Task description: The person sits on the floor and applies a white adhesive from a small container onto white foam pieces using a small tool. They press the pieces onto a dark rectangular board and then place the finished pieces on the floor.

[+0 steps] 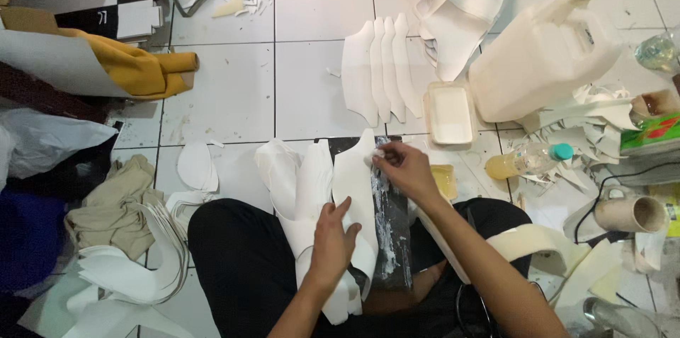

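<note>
The person sits on the tiled floor [234, 90] with a dark board [392, 239] across the lap. The left hand [333, 239] lies flat on a white cut piece [354, 182], its fingers [345, 208] spread and pressing the piece down on the board. The right hand [405, 168] is just beyond the far edge of that piece; its fingers [382, 157] are pressed together and pinch a small white wad [377, 159], which touches the upper edge of the piece, next to the white smears on the board.

Judging from how things lie, a part of the work looks done: 4 similar white pieces [379, 69] are laid out in a row on the floor, well beyond the right fingers. A part looks left: several more pieces [297, 175] lie stacked under and just left of the left fingers, and a bigger heap of white pieces [134, 267] rests far left of them. A shallow tray [450, 113] with white content stands a little beyond the right fingers, with a big white jug [542, 58] behind it.

I cannot tell if the wad is cloth or sponge, and I cannot tell which of the pieces already have coating, because all are white. The lower part of the board is hidden by the left arm, and the things at the right border are cut off.
</note>
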